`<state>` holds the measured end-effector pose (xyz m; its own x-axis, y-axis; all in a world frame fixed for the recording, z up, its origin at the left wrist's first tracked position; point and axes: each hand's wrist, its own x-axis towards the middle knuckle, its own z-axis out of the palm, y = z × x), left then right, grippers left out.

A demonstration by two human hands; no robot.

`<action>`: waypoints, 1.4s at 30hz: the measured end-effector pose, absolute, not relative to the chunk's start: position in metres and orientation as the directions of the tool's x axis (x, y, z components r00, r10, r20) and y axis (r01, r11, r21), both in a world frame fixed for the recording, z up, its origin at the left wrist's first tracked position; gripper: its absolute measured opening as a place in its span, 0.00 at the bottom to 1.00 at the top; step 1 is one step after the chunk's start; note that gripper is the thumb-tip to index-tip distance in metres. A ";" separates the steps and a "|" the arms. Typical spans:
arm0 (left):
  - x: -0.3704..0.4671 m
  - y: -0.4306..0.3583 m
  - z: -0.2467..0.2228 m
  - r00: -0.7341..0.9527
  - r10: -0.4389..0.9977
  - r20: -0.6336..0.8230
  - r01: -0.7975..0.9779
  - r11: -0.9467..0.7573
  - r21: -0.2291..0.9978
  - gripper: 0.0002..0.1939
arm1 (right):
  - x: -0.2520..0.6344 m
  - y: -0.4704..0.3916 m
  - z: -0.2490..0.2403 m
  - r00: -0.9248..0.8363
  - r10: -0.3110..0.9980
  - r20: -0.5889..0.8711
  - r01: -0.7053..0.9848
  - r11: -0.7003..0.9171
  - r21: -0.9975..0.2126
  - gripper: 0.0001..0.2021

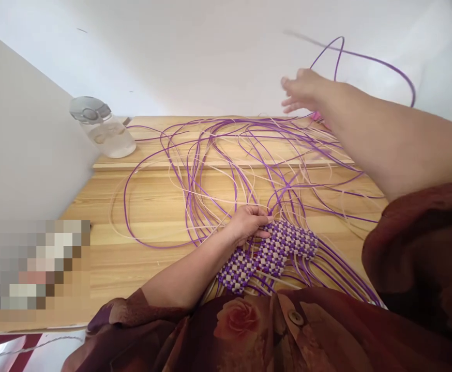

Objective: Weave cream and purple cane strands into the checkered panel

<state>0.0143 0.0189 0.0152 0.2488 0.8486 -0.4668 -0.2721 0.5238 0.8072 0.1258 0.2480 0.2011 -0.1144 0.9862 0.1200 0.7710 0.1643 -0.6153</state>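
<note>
Pale walls are rising behind a wood-grained surface, and a clear bottle with a grey lid is standing near its far left corner. Purple and cream strands are looping over much of the middle and far part. A checkered purple-and-cream woven piece is lying at the near side, just in front of the person's floral shirt, with more strands trailing from it toward the lower right. The left hand is pinching the woven piece at its upper left edge, where purple strands are crossing close to the fingertips. The right hand is hovering above the far right of the surface, blurred, its fingers pointing left; a purple strand is arching beside it, but whether the hand is gripping anything I cannot tell.
</note>
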 end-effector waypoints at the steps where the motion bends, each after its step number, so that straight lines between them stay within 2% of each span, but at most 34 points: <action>1: 0.014 0.019 0.015 0.247 0.847 -0.470 -0.272 0.526 0.806 0.14 | 0.122 0.239 0.200 -0.145 0.989 0.042 0.829 0.144 -0.540 0.24; 2: 0.014 0.019 0.015 0.248 0.845 -0.474 -0.270 0.531 0.804 0.14 | 0.118 0.225 0.195 -0.206 0.977 -0.050 0.870 0.160 -0.466 0.21; 4: 0.014 0.019 0.015 0.254 0.841 -0.478 -0.266 0.536 0.801 0.14 | 0.112 0.190 0.174 -0.393 0.882 -0.260 0.893 0.298 -0.338 0.15; 6: 0.013 0.019 0.014 0.254 0.847 -0.467 -0.269 0.525 0.807 0.13 | 0.110 0.153 0.148 -0.536 0.725 -0.433 0.843 0.431 -0.322 0.14; 10: 0.013 0.019 0.014 0.240 0.865 -0.440 -0.280 0.496 0.822 0.09 | 0.121 0.109 0.117 -0.712 0.535 -0.455 0.697 0.617 -0.366 0.11; 16: 0.013 0.017 0.018 0.226 0.865 -0.447 -0.265 0.496 0.827 0.07 | 0.139 0.106 0.119 -0.716 0.491 -0.496 0.681 0.648 -0.342 0.06; 19: 0.013 0.017 0.017 0.237 0.870 -0.432 -0.261 0.486 0.834 0.06 | 0.141 0.103 0.115 -0.759 0.472 -0.448 0.641 0.660 -0.391 0.04; 22: 0.012 0.017 0.014 0.241 0.873 -0.424 -0.272 0.480 0.834 0.05 | 0.142 0.096 0.101 -0.855 0.450 -0.258 0.518 0.740 -0.429 0.04; 25: 0.012 0.018 0.011 0.210 0.889 -0.406 -0.296 0.453 0.841 0.12 | 0.144 0.093 0.082 -0.930 0.364 -0.053 0.342 0.802 -0.490 0.06; 28: 0.013 0.017 0.010 0.200 0.888 -0.413 -0.283 0.456 0.844 0.14 | 0.147 0.094 0.069 -0.940 0.337 0.059 0.263 0.823 -0.503 0.07; 32: 0.016 0.014 0.009 0.143 0.903 -0.404 -0.277 0.429 0.860 0.17 | 0.147 0.095 0.066 -0.955 0.280 0.102 0.202 0.859 -0.470 0.09; 36: 0.017 0.010 0.006 0.085 0.910 -0.406 -0.315 0.411 0.855 0.14 | 0.143 0.096 0.067 -0.956 0.282 0.085 0.214 0.864 -0.457 0.09; 42: 0.011 0.008 0.009 0.156 0.900 -0.407 -0.376 0.435 0.818 0.15 | 0.134 0.099 0.068 -0.970 0.242 0.002 0.207 0.834 -0.512 0.12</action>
